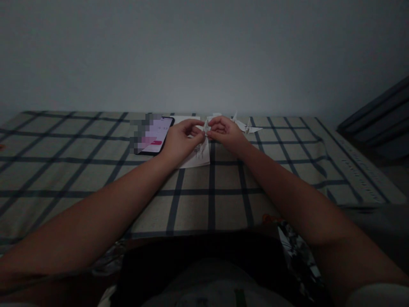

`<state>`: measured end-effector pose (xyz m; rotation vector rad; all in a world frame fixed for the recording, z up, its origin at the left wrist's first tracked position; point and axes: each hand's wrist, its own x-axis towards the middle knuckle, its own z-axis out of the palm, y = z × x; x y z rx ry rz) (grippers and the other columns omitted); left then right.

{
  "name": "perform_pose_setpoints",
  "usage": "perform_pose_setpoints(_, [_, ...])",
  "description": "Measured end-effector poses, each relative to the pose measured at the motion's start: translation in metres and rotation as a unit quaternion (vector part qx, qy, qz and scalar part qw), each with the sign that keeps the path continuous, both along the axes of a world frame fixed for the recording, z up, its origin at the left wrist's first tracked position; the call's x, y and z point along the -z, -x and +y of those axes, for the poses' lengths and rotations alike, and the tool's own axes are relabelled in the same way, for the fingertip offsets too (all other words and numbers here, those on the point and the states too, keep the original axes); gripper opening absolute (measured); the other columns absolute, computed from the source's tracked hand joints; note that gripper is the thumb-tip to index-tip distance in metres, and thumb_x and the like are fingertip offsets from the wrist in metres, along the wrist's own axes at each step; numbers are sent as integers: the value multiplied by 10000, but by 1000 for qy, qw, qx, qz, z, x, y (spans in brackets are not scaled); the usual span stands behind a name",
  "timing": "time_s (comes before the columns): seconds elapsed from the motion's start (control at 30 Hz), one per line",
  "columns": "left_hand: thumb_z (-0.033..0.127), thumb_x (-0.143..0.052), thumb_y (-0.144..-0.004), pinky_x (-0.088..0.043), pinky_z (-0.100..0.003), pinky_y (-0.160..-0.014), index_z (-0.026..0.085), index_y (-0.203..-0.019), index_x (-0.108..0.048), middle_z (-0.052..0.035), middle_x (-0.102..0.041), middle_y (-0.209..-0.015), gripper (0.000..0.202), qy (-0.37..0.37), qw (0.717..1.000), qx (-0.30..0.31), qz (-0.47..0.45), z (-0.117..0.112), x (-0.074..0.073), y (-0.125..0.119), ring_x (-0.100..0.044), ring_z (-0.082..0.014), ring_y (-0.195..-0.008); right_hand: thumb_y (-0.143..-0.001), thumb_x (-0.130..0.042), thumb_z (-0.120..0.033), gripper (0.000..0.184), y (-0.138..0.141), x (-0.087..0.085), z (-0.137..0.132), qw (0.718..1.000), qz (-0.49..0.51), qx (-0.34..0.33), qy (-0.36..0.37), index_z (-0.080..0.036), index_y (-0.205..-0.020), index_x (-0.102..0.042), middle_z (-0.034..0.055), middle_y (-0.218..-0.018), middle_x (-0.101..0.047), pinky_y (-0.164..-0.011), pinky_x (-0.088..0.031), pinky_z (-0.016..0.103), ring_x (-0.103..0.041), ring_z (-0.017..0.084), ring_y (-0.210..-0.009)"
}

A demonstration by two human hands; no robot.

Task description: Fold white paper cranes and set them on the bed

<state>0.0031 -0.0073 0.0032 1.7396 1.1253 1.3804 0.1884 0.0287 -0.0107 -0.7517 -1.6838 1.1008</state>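
Both my arms reach forward over a checked cloth (223, 192). My left hand (182, 138) and my right hand (225, 132) meet at the middle, and each pinches a small folded white paper piece (205, 128) between thumb and fingers. Beneath them lies a white paper sheet (196, 158). A finished white paper crane (247, 125) stands just right of my right hand. The light is dim, so the folds are hard to read.
A phone (155, 135) with a lit pink screen lies left of my left hand, on the cloth. A plain wall (204, 55) rises behind. A dark slanted edge (377, 115) shows at far right. A patterned fabric (297, 251) lies near my lap.
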Motion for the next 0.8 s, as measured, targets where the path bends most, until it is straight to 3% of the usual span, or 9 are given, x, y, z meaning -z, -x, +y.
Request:
perform_pose_setpoints(0.13, [308,-764,-741,-546,-301,-762,136,-877,-783,-82,-782,-848,221,8,999,-15,40,1,-2,2,-709,-193,-765,-726,-813,-380,401,-2,-2,-3,1000,15,-13,13,-205,-1004,-581,-21,-805,-632,-737,-553,271,-647,127,-769])
perform_pose_setpoints(0.33, [376,-762,-772,-558,-315,-796,148,-897,-814,-102,-800,-930,265,-29,996,-6,89,3,-4,7,-723,-221,-860,-758,-810,-447,331,-3,-10,-7,1000,2,-1,22,-185,-869,-641,2,-783,-663,-751,-566,288,-645,130,-747])
perform_pose_setpoints(0.6, [388,-786,-764,-557,-321,-806,153,-886,-821,-106,-797,-930,267,-22,997,12,66,6,-5,8,-722,-220,-862,-800,-797,-399,267,-1,-13,-6,999,21,24,26,-189,-828,-634,-3,-773,-662,-732,-572,280,-645,124,-724])
perform_pose_setpoints(0.8, [390,-800,-745,-572,-320,-752,145,-854,-804,-82,-778,-815,268,49,998,-16,21,2,-4,4,-710,-199,-754,-809,-792,-400,280,1,-9,-3,998,10,38,39,-193,-856,-609,-4,-767,-645,-723,-580,278,-642,118,-712])
